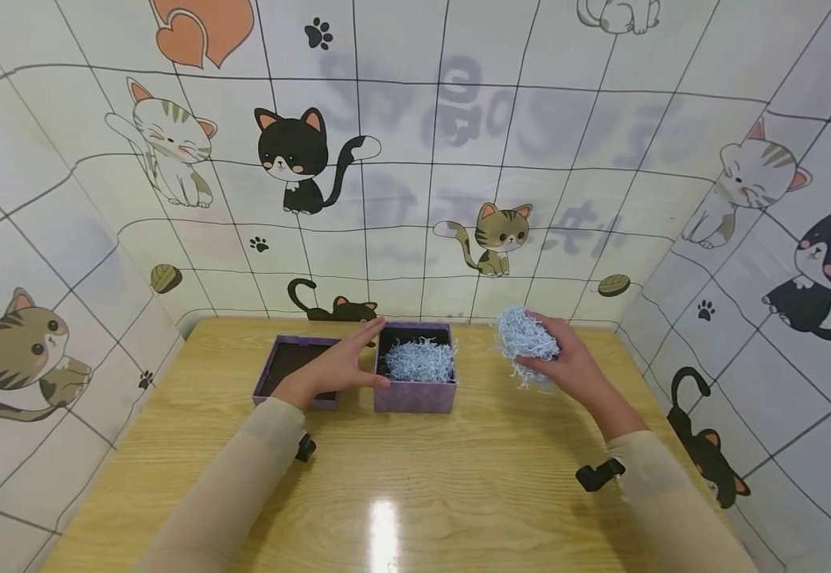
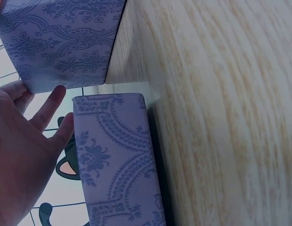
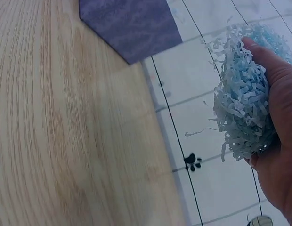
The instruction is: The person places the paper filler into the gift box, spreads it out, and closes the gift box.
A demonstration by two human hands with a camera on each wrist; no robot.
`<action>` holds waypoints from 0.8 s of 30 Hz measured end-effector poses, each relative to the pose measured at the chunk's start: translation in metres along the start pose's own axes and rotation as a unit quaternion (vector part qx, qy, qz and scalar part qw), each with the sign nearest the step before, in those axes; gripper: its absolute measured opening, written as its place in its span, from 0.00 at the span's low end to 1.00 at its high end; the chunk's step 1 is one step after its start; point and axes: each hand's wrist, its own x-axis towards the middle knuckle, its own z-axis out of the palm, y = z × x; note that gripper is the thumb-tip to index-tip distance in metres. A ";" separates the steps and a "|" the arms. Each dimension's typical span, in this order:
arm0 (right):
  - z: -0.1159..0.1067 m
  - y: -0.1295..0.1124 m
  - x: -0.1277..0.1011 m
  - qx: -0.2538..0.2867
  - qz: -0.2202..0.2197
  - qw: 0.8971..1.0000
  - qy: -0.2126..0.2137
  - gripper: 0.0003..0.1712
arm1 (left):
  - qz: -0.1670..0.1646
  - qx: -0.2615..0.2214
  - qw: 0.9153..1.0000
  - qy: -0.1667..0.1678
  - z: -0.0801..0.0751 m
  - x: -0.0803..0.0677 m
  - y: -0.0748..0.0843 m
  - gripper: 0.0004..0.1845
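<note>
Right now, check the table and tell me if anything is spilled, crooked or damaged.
Nothing stands out. The purple box sits square beside its lid, shredded paper stays inside it, and the right hand grips a clump of shreds with none visibly spilled on the table.

left hand (image 2: 14, 155) cut off by the left wrist view's edge; shredded paper (image 1: 526, 342) partly hidden inside the right hand (image 1: 566, 362); backdrop lettering blurred.
</note>
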 end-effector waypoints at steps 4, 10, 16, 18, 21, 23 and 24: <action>0.011 -0.023 0.009 0.008 -0.022 1.000 -0.011 0.49 | 0.001 -0.002 1.000 0.000 0.000 0.000 0.000 0.63; 0.031 -0.053 0.024 0.036 -0.045 0.998 -0.025 0.46 | 0.007 0.001 1.000 -0.001 0.000 0.001 0.000 0.63; 0.056 -0.057 0.046 0.046 -0.072 0.995 -0.047 0.46 | 0.004 -0.001 1.000 -0.004 0.001 0.002 -0.001 0.65; 0.064 -0.063 0.052 0.049 -0.083 0.994 -0.060 0.46 | 0.002 -0.002 1.000 -0.004 0.001 0.002 -0.001 0.66; 0.077 -0.073 0.060 0.045 -0.098 0.991 -0.075 0.45 | 0.003 -0.003 1.000 -0.002 0.002 0.002 -0.002 0.66; 0.085 -0.079 0.064 0.030 -0.098 0.991 -0.087 0.44 | 0.004 -0.004 1.000 -0.001 0.002 0.002 -0.003 0.65; 0.090 -0.081 0.066 0.018 -0.097 0.991 -0.094 0.43 | 0.006 -0.003 1.000 0.000 0.002 0.002 -0.003 0.65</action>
